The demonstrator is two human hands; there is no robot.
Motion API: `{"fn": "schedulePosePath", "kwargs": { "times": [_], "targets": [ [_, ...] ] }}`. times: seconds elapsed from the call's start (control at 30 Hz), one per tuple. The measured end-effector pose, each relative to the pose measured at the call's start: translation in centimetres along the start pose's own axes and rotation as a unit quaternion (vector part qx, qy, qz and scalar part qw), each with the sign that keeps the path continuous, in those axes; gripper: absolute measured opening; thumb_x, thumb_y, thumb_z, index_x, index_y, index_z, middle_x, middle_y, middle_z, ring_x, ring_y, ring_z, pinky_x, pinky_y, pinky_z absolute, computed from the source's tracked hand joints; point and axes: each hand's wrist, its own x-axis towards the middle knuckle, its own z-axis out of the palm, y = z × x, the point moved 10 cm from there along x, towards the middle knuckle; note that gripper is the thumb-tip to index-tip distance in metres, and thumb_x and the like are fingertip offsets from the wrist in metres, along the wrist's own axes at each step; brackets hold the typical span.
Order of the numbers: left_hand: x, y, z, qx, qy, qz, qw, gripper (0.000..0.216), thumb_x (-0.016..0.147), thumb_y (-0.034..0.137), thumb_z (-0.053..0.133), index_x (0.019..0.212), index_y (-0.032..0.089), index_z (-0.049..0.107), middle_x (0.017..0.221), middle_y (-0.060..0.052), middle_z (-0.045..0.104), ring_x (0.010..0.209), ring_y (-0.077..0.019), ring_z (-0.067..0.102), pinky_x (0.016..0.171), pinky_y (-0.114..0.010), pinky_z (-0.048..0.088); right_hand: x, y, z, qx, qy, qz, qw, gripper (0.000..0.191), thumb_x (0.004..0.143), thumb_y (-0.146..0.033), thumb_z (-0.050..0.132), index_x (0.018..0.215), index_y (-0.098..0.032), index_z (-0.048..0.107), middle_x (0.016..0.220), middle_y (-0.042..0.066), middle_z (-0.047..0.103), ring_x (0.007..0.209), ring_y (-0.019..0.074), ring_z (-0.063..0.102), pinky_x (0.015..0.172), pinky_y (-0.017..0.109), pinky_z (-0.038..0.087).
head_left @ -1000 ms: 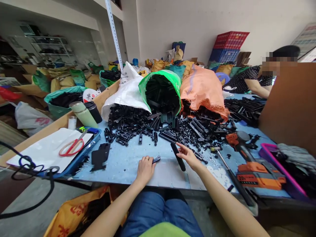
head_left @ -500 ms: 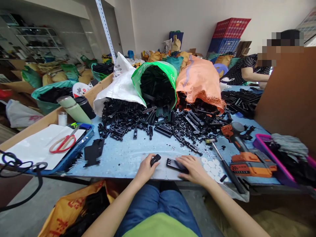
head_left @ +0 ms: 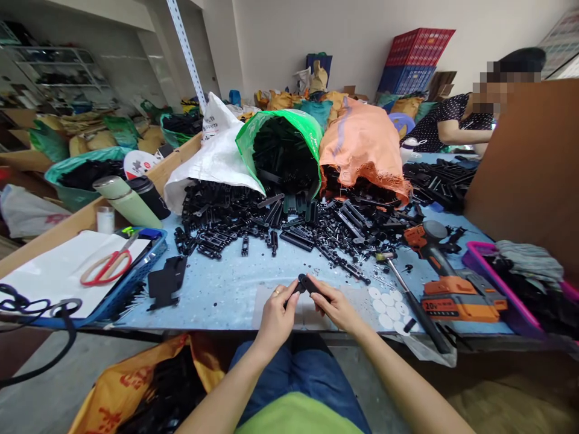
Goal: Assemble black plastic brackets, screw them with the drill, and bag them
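Observation:
Both hands meet just above the front of the blue table (head_left: 217,283). My left hand (head_left: 279,310) is closed on a small black plastic part (head_left: 296,288), held between thumb and fingers. A longer black plastic piece (head_left: 311,283) is pinched in my right hand (head_left: 335,306), its rounded end up against the left hand's part. Whether the two are joined cannot be made out. Beyond the hands lies a heap of black plastic parts (head_left: 217,226), mixed with loose metal screws at its right side.
A white sack, a green bag (head_left: 316,126) and an orange sack (head_left: 362,138) spill parts at the back. To the right lie white discs (head_left: 384,308), a hammer (head_left: 407,295), an orange cordless drill (head_left: 441,301) and a pink basket (head_left: 502,289). Scissors (head_left: 108,268) lie left. A co-worker (head_left: 461,123) sits behind cardboard.
My right hand has lifted the longer black piece off the table and moved left. My left hand has shifted slightly right. The two parts now touch or overlap. The view has turned slightly.

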Motion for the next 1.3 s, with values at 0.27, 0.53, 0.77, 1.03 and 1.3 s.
{"fn": "schedulePosePath", "kwargs": {
  "times": [0.27,0.53,0.77,1.03,1.3],
  "targets": [
    [0.2,1.7,-0.3,-0.003,0.012,0.080,0.997,0.035,0.091,0.026,0.039,0.124,0.022,0.052,0.102,-0.009,0.060,0.096,-0.0193,0.055,0.085,-0.033,0.046,-0.3,-3.8,-1.2,-0.111,-0.001,-0.068,0.991,0.047,0.090,-0.037,0.044,0.136,-0.030,0.037,0.101,0.005,0.056,0.064,0.0094,0.052,0.064,0.027,0.050],
    [-0.1,3.5,-2.2,-0.043,0.158,0.087,0.983,0.037,0.093,0.026,0.035,0.128,0.022,0.046,0.107,-0.011,0.058,0.099,-0.0195,0.054,0.085,-0.035,0.046,-0.9,-5.4,0.4,-0.058,0.121,-0.089,0.987,0.049,0.092,-0.033,0.040,0.139,-0.030,0.030,0.106,0.008,0.053,0.062,0.0116,0.050,0.059,0.028,0.050],
    [1.3,3.6,-2.8,-0.029,0.069,0.132,0.988,0.034,0.092,0.027,0.038,0.122,0.021,0.052,0.103,-0.009,0.060,0.095,-0.0183,0.055,0.083,-0.033,0.047,-0.7,-5.5,1.2,-0.072,0.142,-0.104,0.982,0.050,0.091,-0.034,0.042,0.139,-0.030,0.030,0.090,0.005,0.054,0.064,0.0127,0.051,0.062,0.031,0.050],
    [0.5,-3.3,-1.3,0.133,0.073,-0.008,0.988,0.040,0.087,0.020,0.040,0.127,0.021,0.046,0.119,-0.012,0.054,0.112,-0.0255,0.050,0.090,-0.042,0.043,2.3,-0.1,1.5,-0.227,-0.019,-0.023,0.973,0.048,0.091,-0.043,0.036,0.136,-0.025,0.036,0.111,0.007,0.058,0.091,0.0182,0.057,0.085,0.035,0.046],
    [0.8,-1.0,5.6,0.354,-0.262,0.191,0.877,0.044,0.081,0.003,0.038,0.115,0.026,0.053,0.091,-0.005,0.064,0.094,-0.0213,0.055,0.101,-0.051,0.024,11.4,2.0,-17.2,-0.614,0.071,0.075,0.782,0.040,0.087,-0.008,0.034,0.122,-0.014,0.052,0.135,0.014,0.039,0.123,0.0258,0.033,0.097,0.041,0.030]
  ]
}}
